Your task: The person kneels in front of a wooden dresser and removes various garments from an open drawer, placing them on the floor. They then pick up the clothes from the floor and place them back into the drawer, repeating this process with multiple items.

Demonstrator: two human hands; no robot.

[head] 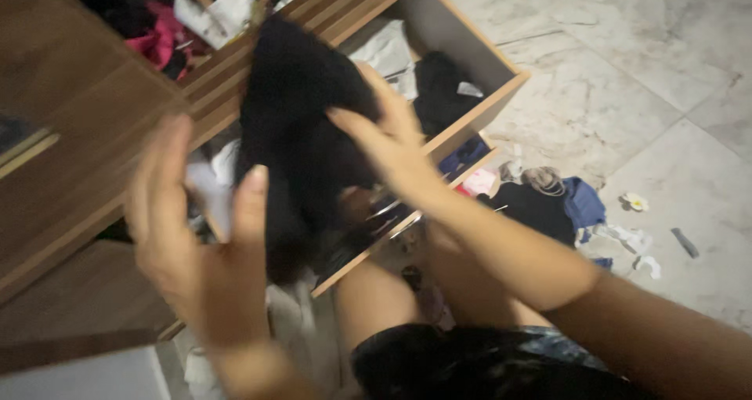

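My right hand [392, 137] gripped the black garment [301, 133], fingers curled into its upper part, while my left hand [200, 228] hung spread and empty just beside its lower end. It dangled over the open wooden drawer [478, 110]. Probably mid-sorting; next I'd want the left palm supporting the cloth.
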